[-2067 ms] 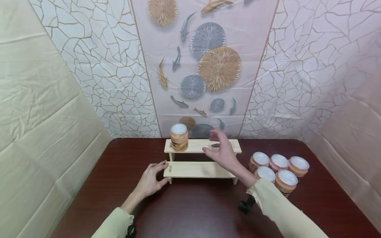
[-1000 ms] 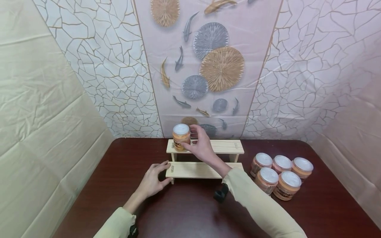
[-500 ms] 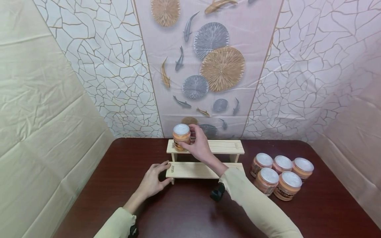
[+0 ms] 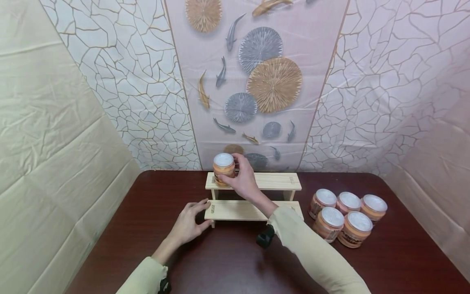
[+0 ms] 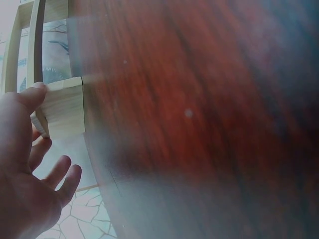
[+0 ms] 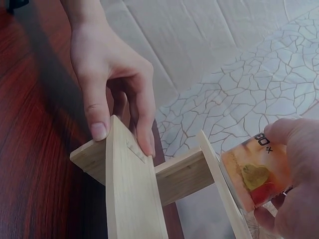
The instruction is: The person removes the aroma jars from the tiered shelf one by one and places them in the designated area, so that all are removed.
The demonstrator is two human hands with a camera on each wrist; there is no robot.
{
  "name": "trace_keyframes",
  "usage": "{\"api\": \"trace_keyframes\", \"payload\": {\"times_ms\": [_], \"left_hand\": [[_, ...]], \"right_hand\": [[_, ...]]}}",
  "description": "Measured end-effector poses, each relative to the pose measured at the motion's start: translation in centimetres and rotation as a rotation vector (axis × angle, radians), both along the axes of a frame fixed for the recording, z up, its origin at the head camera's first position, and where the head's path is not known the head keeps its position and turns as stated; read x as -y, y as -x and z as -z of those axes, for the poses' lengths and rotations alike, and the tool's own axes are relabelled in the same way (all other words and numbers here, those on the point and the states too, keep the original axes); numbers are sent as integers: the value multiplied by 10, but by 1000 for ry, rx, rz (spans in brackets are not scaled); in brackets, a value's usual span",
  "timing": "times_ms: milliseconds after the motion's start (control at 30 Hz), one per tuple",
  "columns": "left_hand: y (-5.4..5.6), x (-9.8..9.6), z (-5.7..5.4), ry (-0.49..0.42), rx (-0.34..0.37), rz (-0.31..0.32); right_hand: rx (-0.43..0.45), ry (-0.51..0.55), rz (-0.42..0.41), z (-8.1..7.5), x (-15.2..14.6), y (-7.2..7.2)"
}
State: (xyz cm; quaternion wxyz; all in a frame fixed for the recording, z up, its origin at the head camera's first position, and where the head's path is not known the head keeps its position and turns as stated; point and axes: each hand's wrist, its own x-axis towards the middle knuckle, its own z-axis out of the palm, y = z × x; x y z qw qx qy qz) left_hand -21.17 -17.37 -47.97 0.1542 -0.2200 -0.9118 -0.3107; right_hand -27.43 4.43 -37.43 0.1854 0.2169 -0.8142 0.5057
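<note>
My right hand point(image 4: 245, 178) grips a jar point(image 4: 224, 166) with a white lid and an orange fruit label, thumb in front and fingers behind. The jar stands upright at the left end of the upper step of a two-step wooden rack point(image 4: 238, 210). In the right wrist view, the jar's label point(image 6: 256, 174) shows and its base is right at the upper board. My left hand point(image 4: 187, 221) pinches the left end of the lower step, thumb at the front edge and fingers at the back, as the left wrist view also shows of that hand point(image 5: 25, 159).
Several more jars point(image 4: 354, 228) with white lids stand grouped on the dark red-brown table point(image 4: 235, 261), right of the rack. A patterned cloth wall point(image 4: 271, 85) rises directly behind the table, and plain cream cloth point(image 4: 66, 163) flanks the left side.
My right hand has come in from the right of the jar and closed round it; over the last second it has barely moved. My left hand stays on the rack's lower step.
</note>
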Motion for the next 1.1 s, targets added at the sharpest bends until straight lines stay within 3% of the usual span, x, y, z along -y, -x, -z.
{"api": "trace_keyframes", "payload": {"times_ms": [567, 1100], "left_hand": [[-2, -1, -2, -5, 6, -1], [-2, -1, 0, 2, -12, -8]], "right_hand": [[-13, 17, 28, 0, -5, -3], [-23, 50, -3, -13, -25, -13]]}}
